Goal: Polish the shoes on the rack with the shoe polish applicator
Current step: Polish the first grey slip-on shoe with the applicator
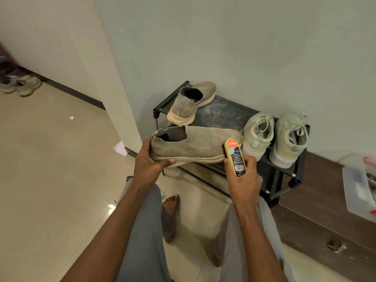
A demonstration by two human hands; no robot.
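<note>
Left grip [149, 163] round knit shoe's [195, 144] heel, right grip [243, 180] round polish applicator [236, 157] (against toe).

- The rack's [227, 115] top shelf shows a bare dusty stretch between the slip-on shoe [191, 102] at its far left and the laced pair [274, 137] at its right.
- That stretch is partly blocked from the near side by the held shoe [195, 145] and the polish applicator [236, 157].
- The far side is closed by the wall [264, 47].
- To the right, the rack is flanked by a brown cabinet [325, 200] bearing a clear plastic box [358, 188].
- Open floor [50, 169] is seen to the left.
</note>
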